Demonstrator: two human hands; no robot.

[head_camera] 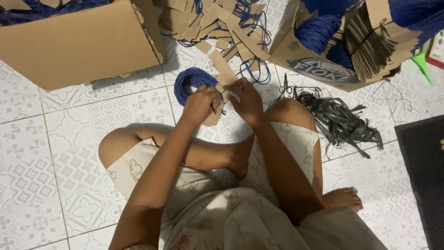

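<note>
A: How far along?
B: Early, I judge. Left hand and right hand meet, pinching 1 card strip with blue cord above the knees; a loose strip pile waits.
A: Boxes?
B: Left box: blue cord. Right box: blue coils, bundled strips.

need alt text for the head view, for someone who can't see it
Seated on a patterned tile floor, a person's left hand and right hand pinch a brown cardboard strip beside a blue cord coil, between open cardboard boxes.
</note>
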